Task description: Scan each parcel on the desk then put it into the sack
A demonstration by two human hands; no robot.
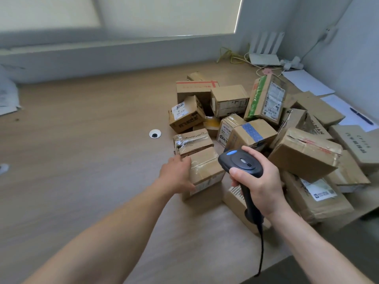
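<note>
Several brown cardboard parcels lie heaped on the right half of the wooden desk point(86, 160). My left hand point(176, 175) rests against the left side of a taped parcel point(207, 171) at the pile's near-left edge, thumb low on its side and fingers along its top edge. My right hand point(256, 181) grips the handle of a black barcode scanner point(241, 165) with a blue button, its head tilted toward that parcel. The scanner's cable point(261, 247) hangs down past the desk edge. No sack is in view.
A small taped box point(192, 141) sits just behind the touched parcel. A round cable grommet point(155, 133) lies left of the pile. A white router point(264, 50), cables, papers point(307, 82) and a pen point(362, 116) fill the far right corner. Papers lie at the far left point(8, 97).
</note>
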